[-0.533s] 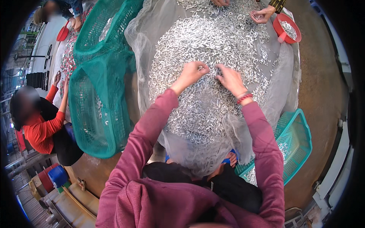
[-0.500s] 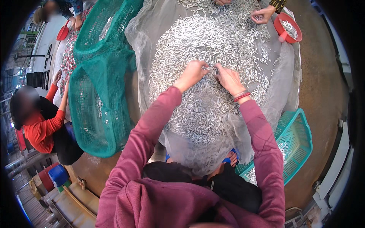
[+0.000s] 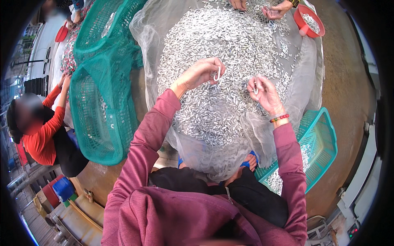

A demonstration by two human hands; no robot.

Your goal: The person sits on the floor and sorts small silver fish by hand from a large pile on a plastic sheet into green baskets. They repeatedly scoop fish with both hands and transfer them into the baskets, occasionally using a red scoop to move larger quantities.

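A big heap of small silvery metal pieces (image 3: 230, 53) lies on a pale translucent net sheet (image 3: 303, 69) in front of me. My left hand (image 3: 201, 73) is raised over the heap with its fingers pinched on one small hooked metal piece (image 3: 216, 75). My right hand (image 3: 264, 93), with a bead bracelet on the wrist, is closed on another small metal piece (image 3: 255, 89). Both arms wear dark red sleeves.
A teal plastic basket (image 3: 320, 143) holding metal pieces stands at my right. Green net bags (image 3: 102, 94) lie at the left, beside a person in a red top (image 3: 41, 135). Another person's hands (image 3: 275, 8) and a red bowl (image 3: 308, 20) are at the far side.
Both my hands have lifted off the heap and drawn apart, each now holding a small metal piece.
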